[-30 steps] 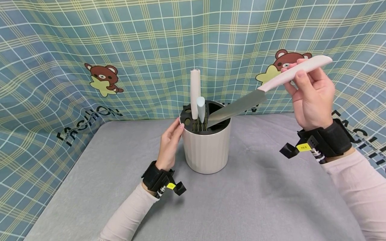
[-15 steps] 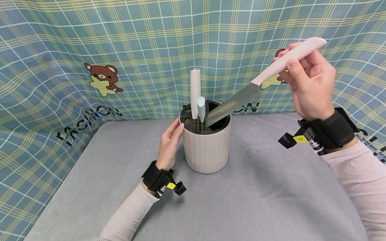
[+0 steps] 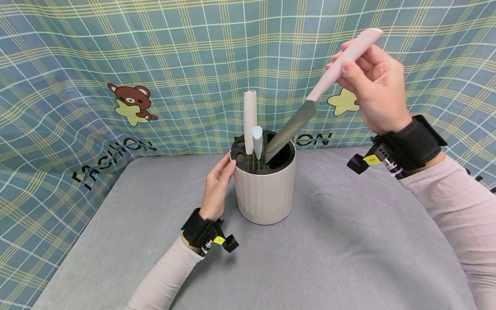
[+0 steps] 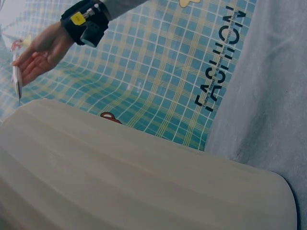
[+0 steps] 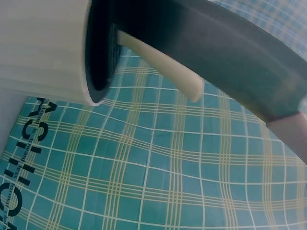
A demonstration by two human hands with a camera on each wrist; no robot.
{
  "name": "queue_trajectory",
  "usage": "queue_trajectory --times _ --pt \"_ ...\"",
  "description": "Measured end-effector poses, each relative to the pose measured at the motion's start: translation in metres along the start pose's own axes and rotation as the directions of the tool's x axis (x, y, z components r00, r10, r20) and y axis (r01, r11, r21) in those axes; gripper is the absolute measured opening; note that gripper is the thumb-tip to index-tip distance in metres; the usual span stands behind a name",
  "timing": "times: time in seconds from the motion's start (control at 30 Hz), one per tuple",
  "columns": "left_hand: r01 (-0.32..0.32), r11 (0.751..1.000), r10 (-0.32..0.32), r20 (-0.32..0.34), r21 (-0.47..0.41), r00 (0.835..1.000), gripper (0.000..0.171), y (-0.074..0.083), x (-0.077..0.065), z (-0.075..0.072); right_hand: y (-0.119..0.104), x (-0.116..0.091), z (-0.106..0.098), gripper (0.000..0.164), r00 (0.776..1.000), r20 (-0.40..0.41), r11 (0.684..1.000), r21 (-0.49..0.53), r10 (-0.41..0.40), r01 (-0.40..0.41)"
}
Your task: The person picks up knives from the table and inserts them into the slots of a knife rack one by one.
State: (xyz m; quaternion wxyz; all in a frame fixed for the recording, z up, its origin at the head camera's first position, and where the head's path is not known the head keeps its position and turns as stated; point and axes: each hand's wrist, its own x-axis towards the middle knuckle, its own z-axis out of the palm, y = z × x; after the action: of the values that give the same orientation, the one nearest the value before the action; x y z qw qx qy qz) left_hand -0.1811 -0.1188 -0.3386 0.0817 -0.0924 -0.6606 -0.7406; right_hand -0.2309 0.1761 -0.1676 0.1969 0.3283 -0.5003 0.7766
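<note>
In the head view, my right hand [image 3: 381, 92] pinches the pink handle of a large kitchen knife [image 3: 293, 122] between thumb and fingers. Its blade slants down to the left, the tip at the slots of a ribbed off-white knife block [image 3: 265, 198] with a black top. My left hand [image 3: 216, 187] rests against the block's left side, fingers straight and fingertips right at the rim. A white handle [image 3: 249, 122] and a shorter pale blue handle [image 3: 257, 140] rise from the slots. The right wrist view shows the blade [image 5: 230, 57] crossing the block's dark opening [image 5: 101, 52].
A grey cloth [image 3: 321, 258] covers the table under the block. Behind it hangs a blue checked curtain [image 3: 201, 64] with printed bears. Beside the slots, the block's top has a wide opening on the right and round holes on the left.
My right hand has moved up and to the left, tilting the knife steeper while its tip stays near the slots. The left hand and the block hold their place.
</note>
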Motion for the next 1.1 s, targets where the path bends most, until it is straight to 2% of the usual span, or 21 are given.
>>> queue_trajectory --times 0.17,0.4,0.53,0.67,0.77,0.87,0.97,1.1 --pt "-0.006 1.000 0.006 0.008 0.002 1.000 0.056 0.002 0.000 0.000 -0.002 0.000 0.002 0.023 1.000 0.009 1.000 -0.014 -0.012 0.012" --pt "-0.015 1.000 0.015 0.011 -0.003 1.000 0.056 0.004 -0.001 -0.001 -0.006 -0.005 0.005 0.024 0.993 0.053 0.988 -0.114 -0.103 0.108" --pt "-0.025 1.000 0.025 0.019 -0.004 1.000 0.056 0.004 -0.001 -0.002 -0.010 -0.010 0.009 0.026 0.990 0.065 0.984 -0.120 -0.124 0.131" --pt "-0.024 1.000 0.024 0.020 -0.004 1.000 0.057 0.004 -0.001 -0.003 -0.012 -0.014 0.013 0.027 0.974 0.106 0.954 -0.203 -0.201 0.219" --pt "-0.017 1.000 0.017 0.018 0.001 1.000 0.057 0.004 -0.002 -0.004 -0.013 -0.017 0.017 0.028 0.958 0.128 0.933 -0.227 -0.256 0.280" --pt "-0.005 1.000 0.005 0.009 0.009 1.000 0.056 0.004 -0.002 -0.004 -0.011 -0.021 0.020 0.026 0.954 0.169 0.935 -0.217 -0.246 0.280" --pt "0.006 1.000 -0.006 0.001 0.010 1.000 0.056 0.003 -0.004 -0.003 -0.005 -0.025 0.021 0.022 0.958 0.217 0.943 -0.232 -0.187 0.237" --pt "0.022 1.000 -0.022 -0.002 0.007 1.000 0.055 0.003 -0.005 -0.001 0.006 -0.031 0.020 0.022 0.960 0.254 0.938 -0.290 -0.117 0.191"
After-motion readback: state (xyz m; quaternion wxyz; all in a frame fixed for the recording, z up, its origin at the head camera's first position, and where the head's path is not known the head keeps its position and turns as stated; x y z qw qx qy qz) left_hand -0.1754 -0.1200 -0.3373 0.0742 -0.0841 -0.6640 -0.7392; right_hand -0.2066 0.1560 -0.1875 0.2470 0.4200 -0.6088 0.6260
